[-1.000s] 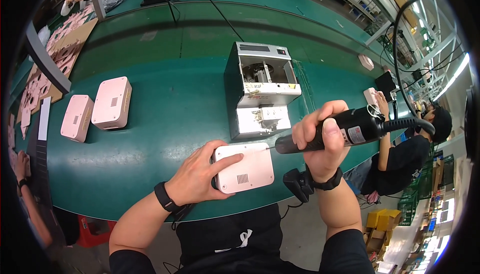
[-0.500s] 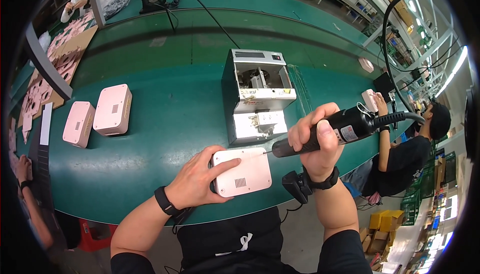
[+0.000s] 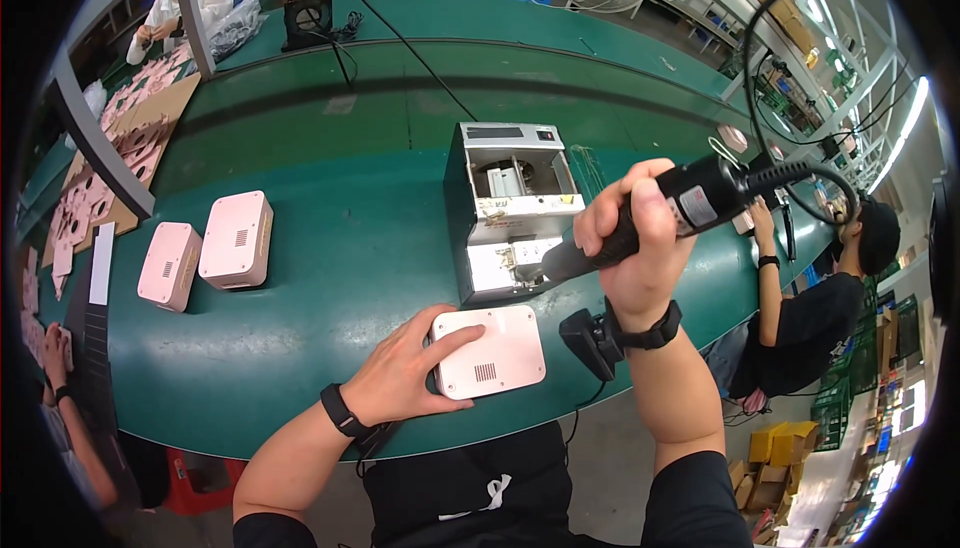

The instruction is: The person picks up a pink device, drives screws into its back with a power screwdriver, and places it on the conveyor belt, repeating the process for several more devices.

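My left hand (image 3: 415,360) holds a pale pink plastic case (image 3: 508,350) on the green table, thumb along its left side and fingers over its top. The case has rounded corners, a slotted vent and screw holes. In my right hand (image 3: 640,231) is a black corded electric screwdriver (image 3: 597,251), fist wrapped round its body. Its tip points left into the front of a screw feeder machine (image 3: 512,210), a metal box with an open top. Whether a screw sits on the tip is too small to tell.
Two more pink cases, one (image 3: 168,266) beside another (image 3: 237,239), lie at the left. A co-worker (image 3: 815,308) sits at the right, others at the left. Pink parts (image 3: 92,203) cover a board at the far left. The screwdriver's cord (image 3: 822,170) loops at the upper right.
The screwdriver has moved from the pink case's upper right edge up and left to the screw feeder. My left hand stays on the case. The whole view has shifted slightly.
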{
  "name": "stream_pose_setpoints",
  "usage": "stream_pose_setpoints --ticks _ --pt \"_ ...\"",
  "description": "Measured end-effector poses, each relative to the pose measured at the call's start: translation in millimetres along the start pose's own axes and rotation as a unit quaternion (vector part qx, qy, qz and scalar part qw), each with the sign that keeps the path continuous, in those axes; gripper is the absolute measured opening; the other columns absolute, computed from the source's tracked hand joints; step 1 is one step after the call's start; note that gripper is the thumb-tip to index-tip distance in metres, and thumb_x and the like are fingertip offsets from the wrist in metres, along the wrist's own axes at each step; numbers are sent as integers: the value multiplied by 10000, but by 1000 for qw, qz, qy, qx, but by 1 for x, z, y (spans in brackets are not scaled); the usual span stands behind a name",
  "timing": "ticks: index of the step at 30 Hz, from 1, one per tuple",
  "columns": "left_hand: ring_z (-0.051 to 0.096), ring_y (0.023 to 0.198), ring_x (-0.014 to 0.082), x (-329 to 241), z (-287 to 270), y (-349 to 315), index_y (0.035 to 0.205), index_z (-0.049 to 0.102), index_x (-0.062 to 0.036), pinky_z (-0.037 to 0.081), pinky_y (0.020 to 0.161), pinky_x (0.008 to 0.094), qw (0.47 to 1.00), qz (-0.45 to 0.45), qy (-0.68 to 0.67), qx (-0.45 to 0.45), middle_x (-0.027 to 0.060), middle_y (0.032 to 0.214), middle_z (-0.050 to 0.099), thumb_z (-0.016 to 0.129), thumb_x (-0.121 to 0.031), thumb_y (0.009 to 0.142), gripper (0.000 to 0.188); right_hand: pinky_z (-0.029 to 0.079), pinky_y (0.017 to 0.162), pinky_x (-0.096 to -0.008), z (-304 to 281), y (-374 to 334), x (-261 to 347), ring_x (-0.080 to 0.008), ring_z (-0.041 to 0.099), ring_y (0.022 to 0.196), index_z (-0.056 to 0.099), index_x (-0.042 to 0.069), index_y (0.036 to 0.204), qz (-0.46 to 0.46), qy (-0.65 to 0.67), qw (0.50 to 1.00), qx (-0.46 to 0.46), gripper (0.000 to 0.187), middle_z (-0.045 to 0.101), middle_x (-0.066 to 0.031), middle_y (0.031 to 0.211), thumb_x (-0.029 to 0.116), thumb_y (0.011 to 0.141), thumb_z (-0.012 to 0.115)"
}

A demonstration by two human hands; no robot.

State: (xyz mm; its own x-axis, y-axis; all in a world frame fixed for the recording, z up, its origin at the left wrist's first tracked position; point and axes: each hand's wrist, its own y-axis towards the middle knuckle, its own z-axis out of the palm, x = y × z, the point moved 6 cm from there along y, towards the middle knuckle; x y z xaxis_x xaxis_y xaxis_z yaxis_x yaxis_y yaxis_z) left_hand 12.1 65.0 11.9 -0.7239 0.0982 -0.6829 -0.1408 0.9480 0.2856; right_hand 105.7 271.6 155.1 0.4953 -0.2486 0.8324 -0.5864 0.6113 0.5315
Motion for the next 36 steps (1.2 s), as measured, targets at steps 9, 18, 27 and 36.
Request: stream_pose_setpoints --ticks 9,18,27,36 --pt "589 1196 370 4 1 -1 1489 525 -245 538 977 450 1000 -4 1 6 157 1406 476 923 -315 673 911 457 511 -359 20 -17 11 -179 507 510 466 66 1092 34 57 997 41 227 535 -89 669 266 1011 539" --pt "569 1231 372 4 3 -2 1488 521 -242 522 1005 459 1000 -6 -1 14 160 1398 475 926 -299 664 920 456 524 -364 34 -32 -10 -188 498 518 451 67 1103 54 55 994 73 266 531 -90 685 289 1003 558" --pt "566 1233 382 6 0 -1 1468 537 -222 516 1015 462 1000 -3 -20 2 167 1391 480 935 -265 643 917 454 537 -369 37 -32 -27 -184 484 529 446 68 1094 78 69 992 72 270 530 -93 686 279 992 580" --pt "563 1246 385 3 1 0 1473 532 -215 514 1021 458 1000 3 -18 5 173 1412 474 938 -258 639 929 463 546 -366 40 -32 -22 -194 501 537 460 69 1082 88 36 992 82 270 527 -86 680 299 996 572"
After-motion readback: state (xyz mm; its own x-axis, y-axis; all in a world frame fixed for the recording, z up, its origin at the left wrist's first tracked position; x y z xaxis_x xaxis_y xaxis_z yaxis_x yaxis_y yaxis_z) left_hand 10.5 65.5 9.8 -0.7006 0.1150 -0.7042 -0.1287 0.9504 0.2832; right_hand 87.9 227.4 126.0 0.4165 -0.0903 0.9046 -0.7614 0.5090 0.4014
